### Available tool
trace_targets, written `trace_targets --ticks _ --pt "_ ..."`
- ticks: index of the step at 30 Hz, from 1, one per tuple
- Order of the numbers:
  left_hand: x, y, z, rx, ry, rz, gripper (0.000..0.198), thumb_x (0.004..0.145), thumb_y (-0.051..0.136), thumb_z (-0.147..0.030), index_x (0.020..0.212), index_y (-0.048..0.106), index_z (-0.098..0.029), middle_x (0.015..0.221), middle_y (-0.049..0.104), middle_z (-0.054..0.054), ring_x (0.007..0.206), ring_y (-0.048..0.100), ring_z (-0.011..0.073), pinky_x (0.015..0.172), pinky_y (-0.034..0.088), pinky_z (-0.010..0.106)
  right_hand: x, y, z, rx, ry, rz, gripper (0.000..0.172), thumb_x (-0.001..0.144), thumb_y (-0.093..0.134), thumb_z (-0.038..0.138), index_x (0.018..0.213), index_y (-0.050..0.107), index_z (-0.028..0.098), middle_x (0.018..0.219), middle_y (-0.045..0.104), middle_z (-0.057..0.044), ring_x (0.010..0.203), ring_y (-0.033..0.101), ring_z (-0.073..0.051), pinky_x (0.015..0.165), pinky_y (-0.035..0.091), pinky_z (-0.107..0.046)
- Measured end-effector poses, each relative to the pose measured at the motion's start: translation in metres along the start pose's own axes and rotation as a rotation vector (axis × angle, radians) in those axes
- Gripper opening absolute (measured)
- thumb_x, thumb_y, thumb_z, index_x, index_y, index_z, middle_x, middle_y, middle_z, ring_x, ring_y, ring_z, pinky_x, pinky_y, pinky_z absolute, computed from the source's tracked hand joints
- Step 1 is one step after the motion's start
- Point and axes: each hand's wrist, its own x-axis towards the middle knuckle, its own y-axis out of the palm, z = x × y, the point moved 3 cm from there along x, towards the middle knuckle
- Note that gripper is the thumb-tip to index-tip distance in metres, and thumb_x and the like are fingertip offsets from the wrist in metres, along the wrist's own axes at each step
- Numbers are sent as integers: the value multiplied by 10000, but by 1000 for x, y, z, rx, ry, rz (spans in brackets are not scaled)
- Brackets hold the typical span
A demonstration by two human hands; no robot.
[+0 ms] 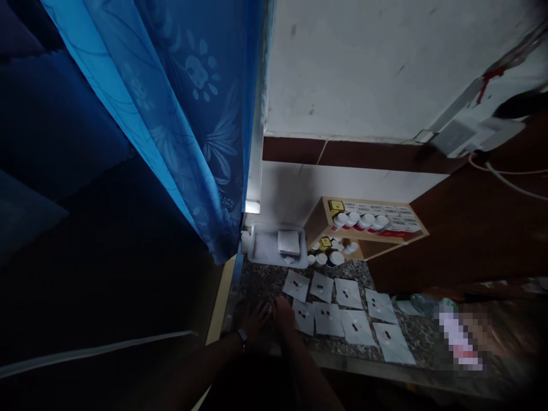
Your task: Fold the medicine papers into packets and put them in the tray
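My left hand, a dark band on its wrist, rests low on the speckled granite counter with its fingers apart and nothing in it. Beside it, my right hand is dim, and its fingers are hard to make out. Its fingertips are close to a white paper square. Several such squares lie in two rows to the right of my hands, each carrying small red and white pills.
A white tray holding a folded paper stack stands at the counter's back. Behind it is a wooden shelf of white-capped bottles and boxes. A blue curtain hangs to the left. A pixelated object lies at right.
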Motion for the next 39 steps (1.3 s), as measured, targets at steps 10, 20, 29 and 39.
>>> trace_targets --ticks 10,20,29,39 --pt "-3 -4 -3 -44 19 -19 694 889 304 -570 1466 115 -233 1529 89 100 1387 64 337 1003 145 684 -8 -4 -8 70 -7 9 185 872 425 177 829 603 195 836 631 -40 825 570 -156 715 373 -234" --pt "-5 -13 -4 -68 35 -8 679 881 377 -538 1456 185 -233 1523 115 120 1384 78 347 1012 137 677 -22 -9 0 84 -16 92 247 871 437 218 980 656 252 964 630 -44 912 557 -156 734 406 -233" --pt "-7 -21 -5 -81 22 3 654 885 419 -458 1456 172 -257 1527 83 123 1385 67 347 995 130 697 -29 -17 14 71 -50 21 256 911 410 260 973 658 242 925 610 -53 873 550 -148 722 381 -218" --pt "0 -18 -7 -209 108 -174 535 919 354 -222 1439 237 -182 1432 369 118 1298 350 203 1066 304 389 -36 -24 23 18 -25 136 329 909 383 233 1173 581 246 1007 611 -76 931 551 -164 762 402 -234"
